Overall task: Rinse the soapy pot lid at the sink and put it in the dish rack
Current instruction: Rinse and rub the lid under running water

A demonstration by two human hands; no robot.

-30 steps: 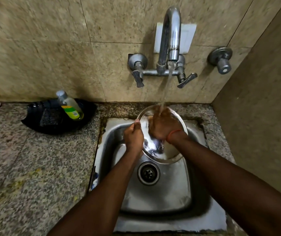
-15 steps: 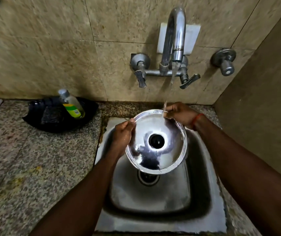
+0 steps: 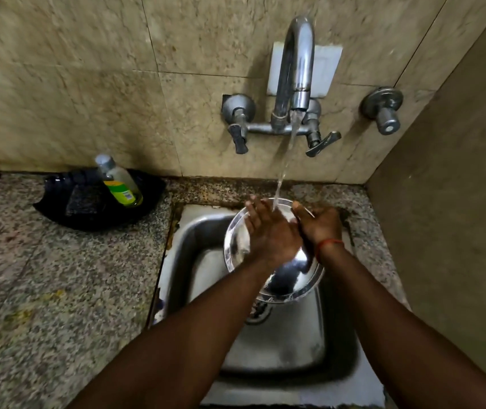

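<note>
- A round, shiny steel pot lid [image 3: 289, 278] is held tilted above the back of a steel sink [image 3: 182, 261], under the water stream [image 3: 284, 166] of a curved chrome wall tap [image 3: 295, 69].
- The left hand [image 3: 268, 231] lies flat on the lid's face with its fingers straight and spread, and it covers the lid's middle.
- The right hand [image 3: 320, 224] grips the lid's upper right rim. An orange thread [image 3: 328, 243] circles its wrist, and its fingers past the rim are hidden.
- The lid's lower edge hides part of the round drain [image 3: 258, 312].
- The sink is set into the back right corner of a speckled granite counter [image 3: 44, 290].
- A black plastic tray [image 3: 59, 214] sits at the counter's back edge, left of the sink. It holds a clear bottle with a green-yellow label [image 3: 119, 184] and a dark scrub pad [image 3: 84, 199].
- A round metal valve knob [image 3: 383, 110] is on the tiled wall, right of the tap.
</note>
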